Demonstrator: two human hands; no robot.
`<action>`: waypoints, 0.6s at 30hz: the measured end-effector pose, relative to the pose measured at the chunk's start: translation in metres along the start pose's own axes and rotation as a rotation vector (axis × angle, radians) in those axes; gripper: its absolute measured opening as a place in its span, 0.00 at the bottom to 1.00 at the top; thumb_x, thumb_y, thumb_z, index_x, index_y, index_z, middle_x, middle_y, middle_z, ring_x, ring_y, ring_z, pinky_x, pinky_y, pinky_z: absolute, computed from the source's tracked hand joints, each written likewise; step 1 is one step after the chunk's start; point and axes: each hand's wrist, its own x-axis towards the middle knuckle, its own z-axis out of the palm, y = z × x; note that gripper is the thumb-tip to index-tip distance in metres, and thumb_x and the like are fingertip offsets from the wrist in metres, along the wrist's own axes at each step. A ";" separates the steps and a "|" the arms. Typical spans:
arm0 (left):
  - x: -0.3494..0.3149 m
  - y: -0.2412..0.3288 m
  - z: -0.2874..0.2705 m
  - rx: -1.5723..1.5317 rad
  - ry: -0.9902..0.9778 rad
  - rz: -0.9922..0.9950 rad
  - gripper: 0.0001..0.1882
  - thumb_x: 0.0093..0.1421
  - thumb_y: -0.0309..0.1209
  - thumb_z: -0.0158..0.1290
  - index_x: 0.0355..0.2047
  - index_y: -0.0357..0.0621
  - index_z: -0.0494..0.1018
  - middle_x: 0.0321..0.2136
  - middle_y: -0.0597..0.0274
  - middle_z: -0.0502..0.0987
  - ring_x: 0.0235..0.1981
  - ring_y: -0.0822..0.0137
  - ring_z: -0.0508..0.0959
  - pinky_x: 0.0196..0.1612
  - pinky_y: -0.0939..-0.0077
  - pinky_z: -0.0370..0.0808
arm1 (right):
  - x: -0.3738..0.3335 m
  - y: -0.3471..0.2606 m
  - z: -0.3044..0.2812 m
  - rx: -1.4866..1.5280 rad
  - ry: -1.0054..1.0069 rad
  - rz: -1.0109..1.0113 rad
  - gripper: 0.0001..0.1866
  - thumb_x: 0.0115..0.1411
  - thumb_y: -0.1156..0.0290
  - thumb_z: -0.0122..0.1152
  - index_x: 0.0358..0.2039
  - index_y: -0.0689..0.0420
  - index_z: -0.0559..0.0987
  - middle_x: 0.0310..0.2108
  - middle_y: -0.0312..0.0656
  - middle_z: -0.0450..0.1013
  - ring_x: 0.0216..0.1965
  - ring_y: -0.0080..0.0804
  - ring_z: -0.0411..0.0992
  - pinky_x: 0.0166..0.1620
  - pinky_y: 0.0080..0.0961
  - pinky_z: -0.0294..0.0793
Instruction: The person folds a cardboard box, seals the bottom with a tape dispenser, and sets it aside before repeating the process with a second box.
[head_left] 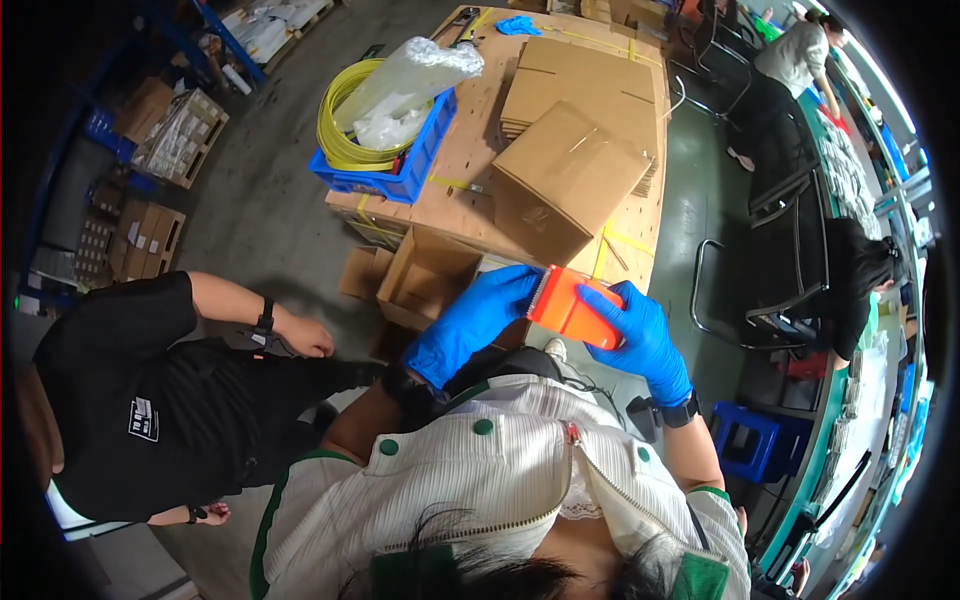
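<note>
In my right hand (645, 335), gloved in blue, is an orange tape dispenser (572, 310), with the thumb across its top and a toothed edge facing left. My left hand (475, 325), also in a blue glove, is bent with its fingertips together at that toothed edge. Whatever lies between those fingertips is too small to see. Just beyond both hands a closed cardboard box (575, 175) sits tilted on flat cartons (580, 85) on a wooden table (480, 130).
A blue crate (425, 150) with a yellow strap coil (345, 110) and clear plastic wrap (410, 85) stands at the table's left. Below it are open cartons (430, 275). Another person (150, 410) stands close on my left; chairs (785, 250) and a long bench line the right.
</note>
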 end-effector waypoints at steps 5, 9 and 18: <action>-0.007 0.008 -0.011 -0.453 0.076 -0.250 0.18 0.65 0.35 0.44 0.48 0.35 0.71 0.40 0.58 0.77 0.40 0.69 0.77 0.44 0.76 0.73 | 0.008 -0.006 0.002 0.021 0.001 -0.054 0.38 0.35 0.70 0.70 0.53 0.45 0.74 0.34 0.47 0.69 0.32 0.46 0.72 0.35 0.32 0.73; -0.012 0.015 -0.018 -0.598 0.018 -0.264 0.18 0.65 0.35 0.43 0.47 0.35 0.72 0.39 0.57 0.78 0.39 0.67 0.78 0.45 0.76 0.74 | 0.009 -0.004 0.005 0.050 0.034 -0.102 0.39 0.36 0.68 0.70 0.55 0.41 0.72 0.35 0.47 0.70 0.32 0.45 0.72 0.35 0.32 0.74; -0.017 0.034 -0.005 -0.156 0.188 -0.146 0.14 0.65 0.31 0.45 0.45 0.36 0.74 0.37 0.60 0.78 0.39 0.72 0.76 0.44 0.77 0.73 | 0.013 -0.009 0.004 0.024 -0.004 -0.102 0.40 0.37 0.67 0.70 0.56 0.39 0.71 0.35 0.47 0.70 0.32 0.45 0.72 0.35 0.33 0.74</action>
